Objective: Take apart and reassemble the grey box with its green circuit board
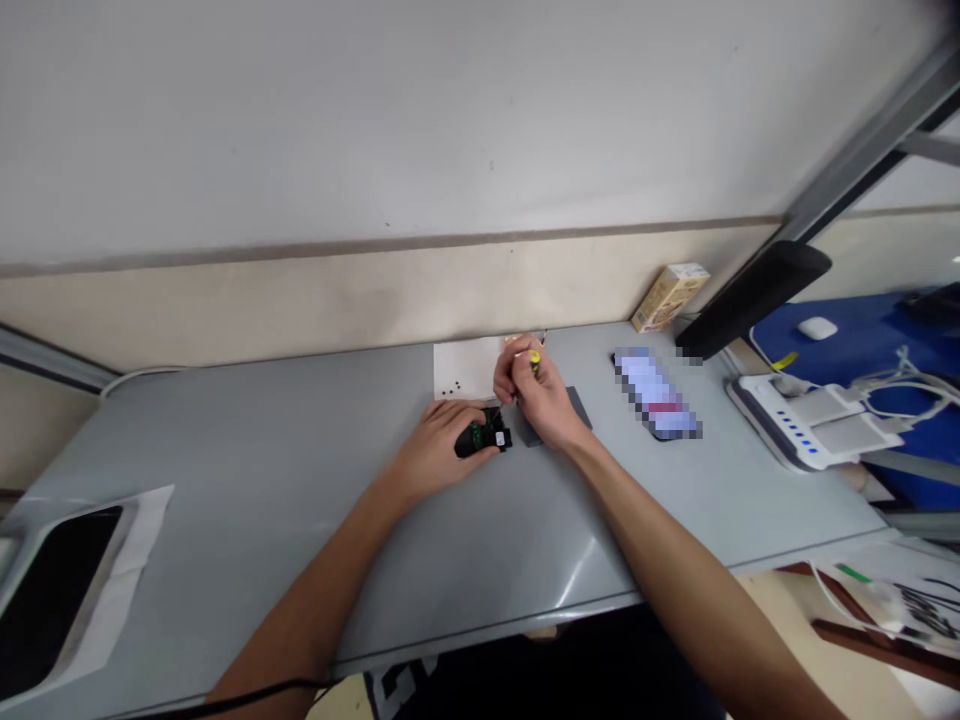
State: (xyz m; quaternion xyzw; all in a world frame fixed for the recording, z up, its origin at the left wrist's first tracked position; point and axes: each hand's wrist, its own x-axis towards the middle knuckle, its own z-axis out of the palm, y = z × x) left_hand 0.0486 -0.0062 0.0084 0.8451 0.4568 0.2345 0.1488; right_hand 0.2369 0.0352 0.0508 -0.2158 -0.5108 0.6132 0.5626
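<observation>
My left hand (442, 440) is closed around a small black device with a green circuit board (480, 434), holding it down on the grey table. A white label shows near the device's right end. In my right hand (536, 395) is a screwdriver (534, 358) with a yellow-and-black handle, its shaft slanting down to the device's upper right part. The tip's exact contact is too small to make out. Behind my hands lies a sheet of white paper (469, 362) with several tiny dark pieces, which look like screws (451, 388). A dark grey flat piece (577, 403) lies partly under my right hand.
To the right lie a phone (656, 393) with a lit screen and a white charging dock (817, 420) with cables. A small carton (670, 297) and a black cylinder (754, 300) stand at the back right. A black-topped object (60, 590) rests on paper at the left.
</observation>
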